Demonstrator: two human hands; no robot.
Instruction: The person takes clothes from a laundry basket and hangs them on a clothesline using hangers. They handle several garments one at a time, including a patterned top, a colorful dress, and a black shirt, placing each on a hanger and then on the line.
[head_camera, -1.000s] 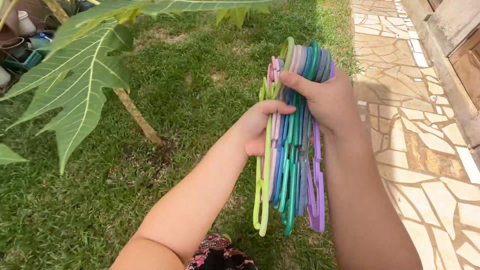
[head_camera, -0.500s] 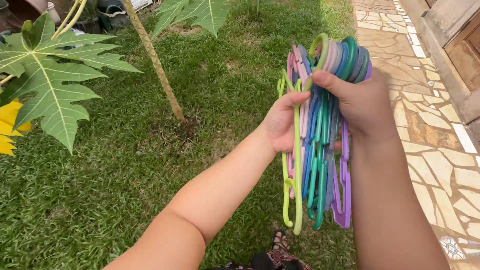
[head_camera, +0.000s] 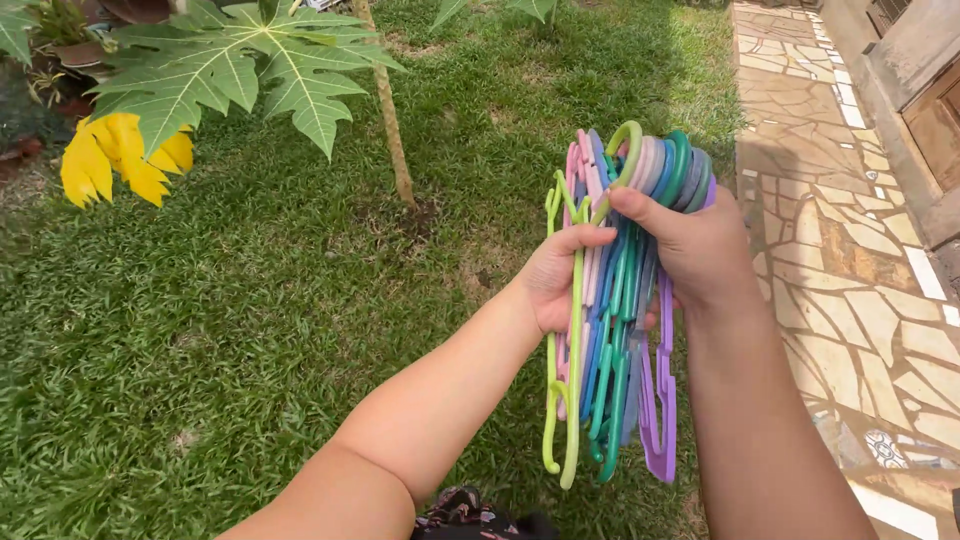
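Observation:
A bunch of plastic clothes hangers (head_camera: 620, 330) in green, pink, blue, teal and purple hangs in front of me over the grass. My right hand (head_camera: 690, 245) grips the bundle near the hooks at the top. My left hand (head_camera: 555, 275) holds a light green hanger (head_camera: 570, 400) at the left edge of the bunch, thumb across it. The hangers point downward, hooks curling over my right hand.
A green lawn (head_camera: 250, 330) lies below. A young papaya plant with a thin trunk (head_camera: 390, 120), large green leaves and one yellow leaf (head_camera: 120, 155) stands ahead left. A stone-paved path (head_camera: 850, 230) runs along the right, beside a wall.
The view has shifted so the plant's leaves sit higher and further left. My left hand has closed its thumb over the light green hanger at the bunch's edge.

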